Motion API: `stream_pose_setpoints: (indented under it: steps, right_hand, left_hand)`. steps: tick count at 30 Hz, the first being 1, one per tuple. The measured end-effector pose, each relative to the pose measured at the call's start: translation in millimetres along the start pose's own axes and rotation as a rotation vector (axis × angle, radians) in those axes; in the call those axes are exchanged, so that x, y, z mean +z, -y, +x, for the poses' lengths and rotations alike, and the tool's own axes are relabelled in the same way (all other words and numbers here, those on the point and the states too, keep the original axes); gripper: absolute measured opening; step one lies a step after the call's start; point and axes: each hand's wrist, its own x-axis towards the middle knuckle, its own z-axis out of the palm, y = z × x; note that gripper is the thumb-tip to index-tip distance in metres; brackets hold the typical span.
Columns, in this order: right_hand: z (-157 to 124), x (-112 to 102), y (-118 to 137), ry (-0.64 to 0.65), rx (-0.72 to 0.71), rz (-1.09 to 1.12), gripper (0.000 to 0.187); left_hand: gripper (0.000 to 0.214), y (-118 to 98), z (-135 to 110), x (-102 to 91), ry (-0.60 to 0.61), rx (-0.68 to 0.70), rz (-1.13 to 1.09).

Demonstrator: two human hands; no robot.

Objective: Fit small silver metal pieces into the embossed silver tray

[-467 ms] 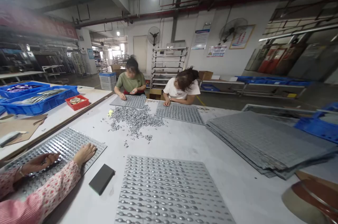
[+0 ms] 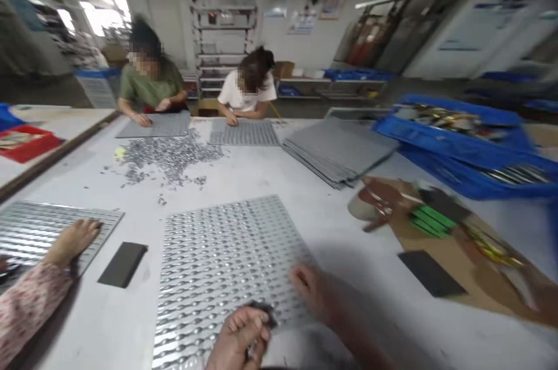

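Both hands newly in view | left hand (image 2: 239, 336) pinched on small dark piece (image 2: 263, 307) | right hand (image 2: 314, 291) blurred, grip unclear | studded tray (image 2: 218, 254) at table's (image 2: 349, 254) near edge, long axis running away.

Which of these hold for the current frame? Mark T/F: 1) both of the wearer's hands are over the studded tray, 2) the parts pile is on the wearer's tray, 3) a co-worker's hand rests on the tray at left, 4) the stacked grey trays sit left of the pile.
1) True: the left hand and the right hand are over the near edge of the studded tray.
2) False: the pile of small metal parts lies on the table, beyond the tray.
3) True: a co-worker's hand rests on the left tray.
4) False: the stack of grey trays is right of the pile.
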Motion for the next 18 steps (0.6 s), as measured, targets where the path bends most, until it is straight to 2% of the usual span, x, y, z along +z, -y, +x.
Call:
stream_pose_setpoints:
  steps: [2, 5, 11, 18]
  right_hand:
    - [3.4, -1.1, 5.3, 0.107, 0.015, 0.061, 0.022]
    - [7.4, 1.1, 16.3, 0.167, 0.046, 0.124, 0.017]
    - [7.7, 15.4, 26.6, 0.169, 0.046, 0.153, 0.018]
    - [10.2, 27.1, 21.3, 0.141, 0.060, 0.083, 0.018]
  left_hand:
    - [0.017, 11.1, -3.0, 13.9, 0.010, -0.046, -0.177]
    - [0.016, 10.6, -1.0, 14.5, -0.018, -0.080, -0.292]
    - [0.042, 8.7, 5.1, 12.7, -0.059, -0.040, -0.314]
    - [0.044, 1.6, 5.7, 15.7, -0.007, -0.058, -0.360]
